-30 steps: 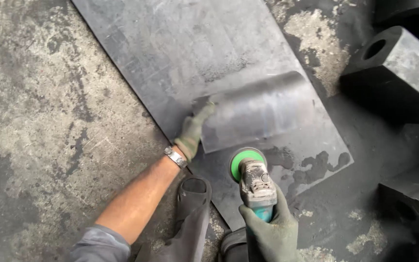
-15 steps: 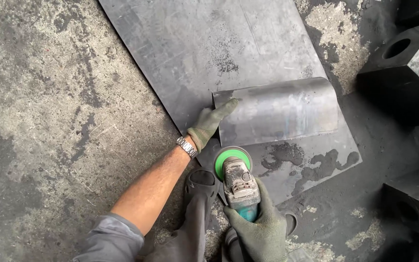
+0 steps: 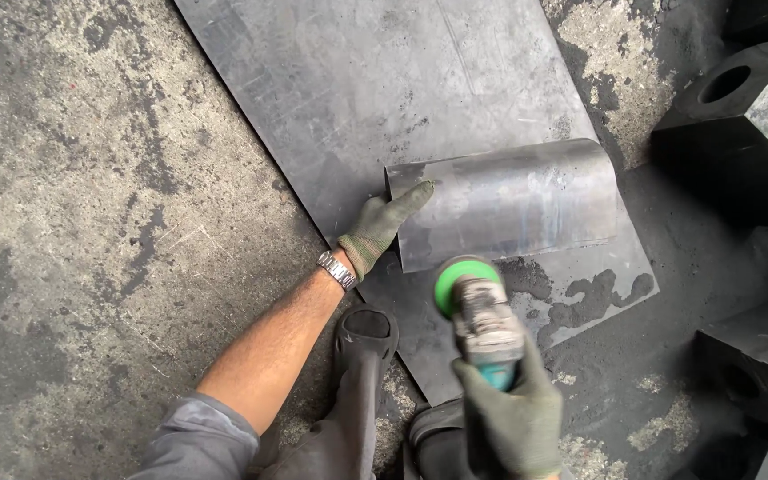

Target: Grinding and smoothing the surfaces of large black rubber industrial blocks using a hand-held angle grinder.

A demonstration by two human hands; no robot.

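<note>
A bent dark metal sheet piece [image 3: 513,201] lies on a large flat steel plate [image 3: 375,89] on the floor. My left hand [image 3: 382,224], in a green glove with a wristwatch, rests flat against the bent piece's left edge. My right hand [image 3: 510,420], gloved too, grips an angle grinder [image 3: 482,316] with a green disc guard. The grinder's head hovers just below the bent piece's near edge; whether it touches the metal I cannot tell.
Heavy dark metal blocks with round holes stand at the right [image 3: 740,116] and lower right [image 3: 753,356]. My foot in a dark sandal [image 3: 366,329] sits at the plate's near edge. Rough stained concrete floor [image 3: 91,222] spreads to the left.
The grinder has lifted and tilted slightly toward the bent piece's near edge. My left hand stays on the piece's left edge. The view has shifted a little.
</note>
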